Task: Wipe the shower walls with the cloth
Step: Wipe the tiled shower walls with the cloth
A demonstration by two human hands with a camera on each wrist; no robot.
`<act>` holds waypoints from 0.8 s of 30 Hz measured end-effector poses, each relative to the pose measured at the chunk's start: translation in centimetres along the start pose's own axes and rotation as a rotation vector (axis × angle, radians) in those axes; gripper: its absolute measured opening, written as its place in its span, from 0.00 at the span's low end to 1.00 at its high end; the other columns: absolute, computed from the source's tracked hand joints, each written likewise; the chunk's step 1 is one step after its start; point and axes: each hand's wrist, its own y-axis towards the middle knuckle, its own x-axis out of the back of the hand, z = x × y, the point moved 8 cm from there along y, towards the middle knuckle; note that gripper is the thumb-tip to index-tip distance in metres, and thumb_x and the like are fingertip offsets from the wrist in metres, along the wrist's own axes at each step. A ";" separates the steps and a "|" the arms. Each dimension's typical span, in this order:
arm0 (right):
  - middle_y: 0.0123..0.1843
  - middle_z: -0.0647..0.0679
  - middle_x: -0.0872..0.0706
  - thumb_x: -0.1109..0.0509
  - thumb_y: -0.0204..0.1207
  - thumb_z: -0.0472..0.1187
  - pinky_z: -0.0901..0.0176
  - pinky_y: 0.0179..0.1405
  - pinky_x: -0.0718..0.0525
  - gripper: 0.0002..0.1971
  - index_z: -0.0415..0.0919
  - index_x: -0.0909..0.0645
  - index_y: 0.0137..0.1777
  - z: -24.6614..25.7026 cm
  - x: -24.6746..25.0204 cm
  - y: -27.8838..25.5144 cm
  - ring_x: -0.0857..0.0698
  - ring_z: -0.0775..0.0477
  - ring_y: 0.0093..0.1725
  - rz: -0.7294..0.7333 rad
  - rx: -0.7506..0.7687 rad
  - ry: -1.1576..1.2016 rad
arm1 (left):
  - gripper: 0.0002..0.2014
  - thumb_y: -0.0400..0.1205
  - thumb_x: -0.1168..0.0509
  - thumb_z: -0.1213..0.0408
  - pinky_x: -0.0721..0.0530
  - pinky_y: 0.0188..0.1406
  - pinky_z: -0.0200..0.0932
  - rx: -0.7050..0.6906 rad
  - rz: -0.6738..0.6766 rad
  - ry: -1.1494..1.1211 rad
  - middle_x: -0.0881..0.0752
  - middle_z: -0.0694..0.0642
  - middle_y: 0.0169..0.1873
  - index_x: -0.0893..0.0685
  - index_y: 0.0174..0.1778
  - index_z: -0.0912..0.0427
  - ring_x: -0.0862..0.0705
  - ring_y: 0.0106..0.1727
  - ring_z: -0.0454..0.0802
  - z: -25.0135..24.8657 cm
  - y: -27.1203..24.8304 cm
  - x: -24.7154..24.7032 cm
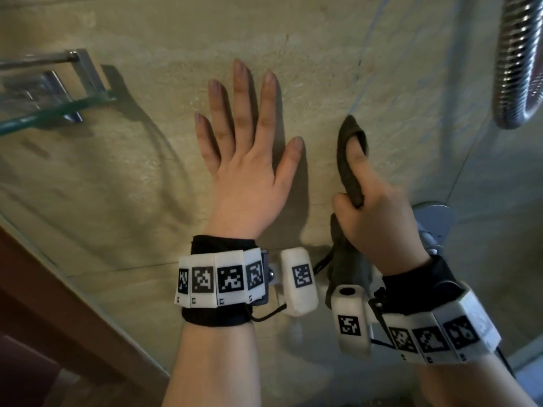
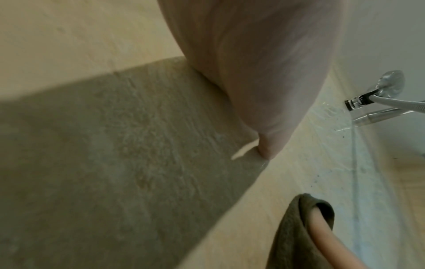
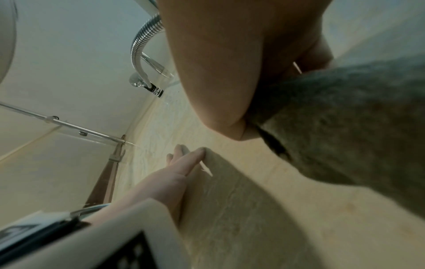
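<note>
I have the cloth (image 1: pixel 351 168) in my right hand (image 1: pixel 379 218), a dark olive rag that I judge to be light, soft and limp, with no stiffness of its own, so it only wipes where my fingers back it. It looks like terry, and I expect it to drag rather than slide on the stone-look shower wall (image 1: pixel 147 171). The sensible hold is the one I see: the cloth folded over my extended forefinger, with the loose tail gathered in the palm by the curled fingers and thumb, and the rest hanging down at 6 o'clock towards my wrist. From the left wrist camera the fold wraps the fingertip like a hood, and it sits against the wall at about 3 o'clock of my left hand (image 1: pixel 246 160), near it but apart. That left hand lies flat on the wall, fingers straight and spread, pointing to 12 o'clock, holding nothing; I take it as a brace. The right wrist is bent so the finger points to 11 o'clock. The shower hose (image 1: pixel 517 66) hangs at 2 o'clock, and a glass shelf (image 1: pixel 53 113) juts out at 10 o'clock, well apart from both hands.
</note>
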 end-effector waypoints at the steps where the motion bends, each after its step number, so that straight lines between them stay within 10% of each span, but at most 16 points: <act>1: 0.32 0.51 0.26 0.39 0.70 0.41 0.43 0.34 0.17 0.41 0.55 0.50 0.84 0.3 -0.3 0.0 0.22 0.38 0.31 0.031 0.022 0.046 | 0.36 0.87 0.48 0.44 0.77 0.75 0.56 0.001 0.004 -0.003 0.59 0.63 0.84 0.56 0.86 0.55 0.67 0.81 0.61 0.0 0.0 0.0; 24: 0.34 0.39 0.19 0.37 0.74 0.39 0.40 0.35 0.18 0.40 0.54 0.48 0.85 -1.4 0.8 -0.1 0.21 0.34 0.32 0.032 -0.081 -0.039 | 0.39 0.86 0.50 0.39 0.76 0.77 0.55 -0.005 0.027 0.059 0.61 0.58 0.85 0.61 0.85 0.51 0.67 0.82 0.58 0.3 -0.3 0.1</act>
